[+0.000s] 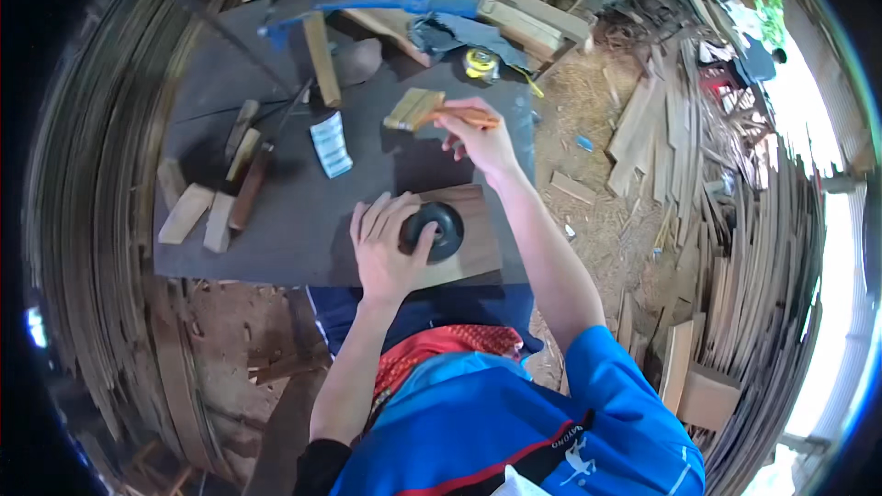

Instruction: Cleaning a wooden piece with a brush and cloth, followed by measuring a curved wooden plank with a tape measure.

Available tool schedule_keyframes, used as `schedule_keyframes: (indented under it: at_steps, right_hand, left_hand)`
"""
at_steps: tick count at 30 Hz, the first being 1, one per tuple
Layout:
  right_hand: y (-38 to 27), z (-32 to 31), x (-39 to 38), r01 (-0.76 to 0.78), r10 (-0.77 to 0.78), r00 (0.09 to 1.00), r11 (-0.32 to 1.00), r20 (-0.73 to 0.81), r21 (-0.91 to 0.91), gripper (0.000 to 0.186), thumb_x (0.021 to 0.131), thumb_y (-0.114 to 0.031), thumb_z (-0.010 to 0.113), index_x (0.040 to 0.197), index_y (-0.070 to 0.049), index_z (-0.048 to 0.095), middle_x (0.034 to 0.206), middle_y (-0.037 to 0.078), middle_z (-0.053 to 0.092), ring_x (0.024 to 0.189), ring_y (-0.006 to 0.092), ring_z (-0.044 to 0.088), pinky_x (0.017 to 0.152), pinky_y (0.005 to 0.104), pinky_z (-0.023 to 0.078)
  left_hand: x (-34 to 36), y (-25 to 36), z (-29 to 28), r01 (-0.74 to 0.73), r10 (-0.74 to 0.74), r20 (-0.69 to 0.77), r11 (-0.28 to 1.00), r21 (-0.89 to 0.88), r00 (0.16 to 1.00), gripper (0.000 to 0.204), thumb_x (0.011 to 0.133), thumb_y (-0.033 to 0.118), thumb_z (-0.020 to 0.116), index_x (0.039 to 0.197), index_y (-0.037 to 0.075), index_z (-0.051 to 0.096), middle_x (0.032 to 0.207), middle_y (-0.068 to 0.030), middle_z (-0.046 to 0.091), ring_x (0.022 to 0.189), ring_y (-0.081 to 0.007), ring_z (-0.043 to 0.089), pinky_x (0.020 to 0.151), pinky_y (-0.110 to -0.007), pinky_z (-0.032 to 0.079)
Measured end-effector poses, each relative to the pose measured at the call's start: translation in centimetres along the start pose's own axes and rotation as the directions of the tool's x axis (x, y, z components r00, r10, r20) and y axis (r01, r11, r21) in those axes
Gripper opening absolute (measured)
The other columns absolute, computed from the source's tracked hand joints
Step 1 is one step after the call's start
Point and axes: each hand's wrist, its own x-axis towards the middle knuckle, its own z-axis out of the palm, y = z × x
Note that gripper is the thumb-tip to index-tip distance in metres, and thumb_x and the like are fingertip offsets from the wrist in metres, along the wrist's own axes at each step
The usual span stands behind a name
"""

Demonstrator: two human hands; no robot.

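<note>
Blue shirt (459, 427), left hand (387, 246) half-open on disc (448, 233), right hand (478, 136) gripping brush (415, 110)

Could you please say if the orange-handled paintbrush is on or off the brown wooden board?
Off: the right hand holds the paintbrush beyond the far edge of the board.

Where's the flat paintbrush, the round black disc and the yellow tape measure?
Flat, orange-handled paintbrush (418, 110), head view: on its wide end.
Round black disc (449, 233), head view: on its right side.
Yellow tape measure (479, 63), head view: on its case.
</note>
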Motion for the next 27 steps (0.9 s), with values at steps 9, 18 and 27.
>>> schedule_keyframes:
  at_steps: [9, 18, 27]
  right_hand:
    - [1.7, -9.4, -8.6, -0.153, 0.156, 0.972, 0.988, -0.175, 0.029, 0.065, 0.101, -0.024, 0.072, 0.157, -0.012, 0.043, 0.116, 0.012, 0.073, 0.069, 0.0168, 0.071, 0.044, 0.0271, 0.052]
    - [2.7, -8.2, -9.3, -0.067, 0.071, 0.971, 0.997, -0.230, 0.025, 0.038, 0.105, -0.023, 0.065, 0.138, -0.006, 0.058, 0.102, 0.010, 0.070, 0.069, 0.0159, 0.068, 0.053, 0.0274, 0.051]
    - [4.2, -5.0, -11.5, 0.004, 0.022, 0.969, 0.995, -0.247, 0.104, 0.018, 0.104, -0.021, 0.066, 0.107, -0.004, 0.064, 0.079, 0.005, 0.064, 0.064, 0.0125, 0.062, 0.053, 0.0271, 0.046]
  left_hand:
    - [-1.5, -0.1, 1.2, 0.020, -0.018, 0.013, 0.996, -0.091, 1.000, 0.033, 0.085, 0.033, 0.084, 0.107, 0.012, 0.070, 0.122, -0.0054, 0.074, 0.129, -0.0322, 0.062, 0.119, -0.057, 0.033]
    - [-1.7, -0.5, 0.4, -0.062, 0.060, 0.054, 0.998, 0.030, 0.997, 0.052, 0.086, 0.056, 0.078, 0.115, 0.014, 0.069, 0.131, -0.0048, 0.068, 0.138, -0.0277, 0.054, 0.124, -0.059, 0.027]
    - [-0.5, 0.2, 0.1, 0.140, -0.140, 0.009, 0.981, -0.135, 0.990, 0.041, 0.089, 0.049, 0.079, 0.104, 0.011, 0.077, 0.116, -0.0036, 0.073, 0.124, -0.0227, 0.061, 0.118, -0.052, 0.036]
